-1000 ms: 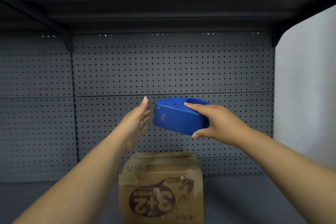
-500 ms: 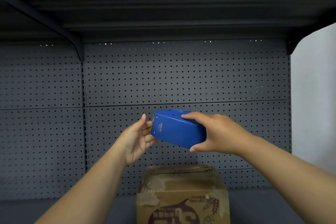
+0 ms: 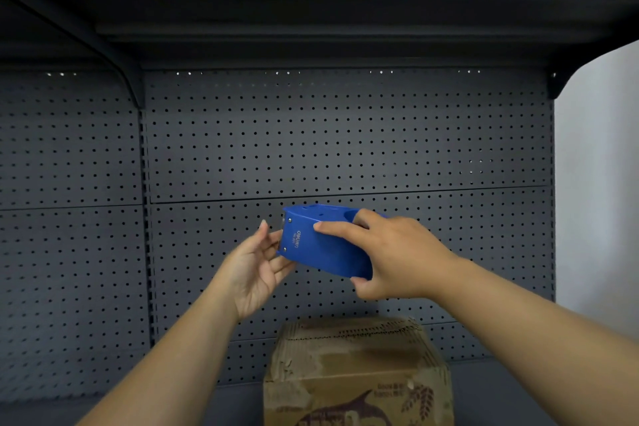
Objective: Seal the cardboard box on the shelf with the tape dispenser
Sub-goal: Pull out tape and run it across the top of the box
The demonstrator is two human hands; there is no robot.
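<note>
A blue tape dispenser (image 3: 321,245) is held up in the air in front of the pegboard, well above the box. My right hand (image 3: 394,256) grips its right end, thumb underneath and fingers over the top. My left hand (image 3: 257,266) is palm-up at the dispenser's left end, fingertips touching that end; whether they pinch any tape is hidden. The brown cardboard box (image 3: 356,370) stands on the shelf below, flaps folded down, with torn patches on its top and a purple print on its front.
A dark grey pegboard back wall (image 3: 345,142) stands behind everything, and an upper shelf (image 3: 311,0) hangs overhead. A shelf bracket (image 3: 128,79) comes down at the upper left. The grey shelf floor (image 3: 518,398) runs beside the box; a pale wall (image 3: 598,183) is at right.
My left hand has come up to the dispenser's left end and now touches it. The view has shifted upward and left, so the box sits lower and further right.
</note>
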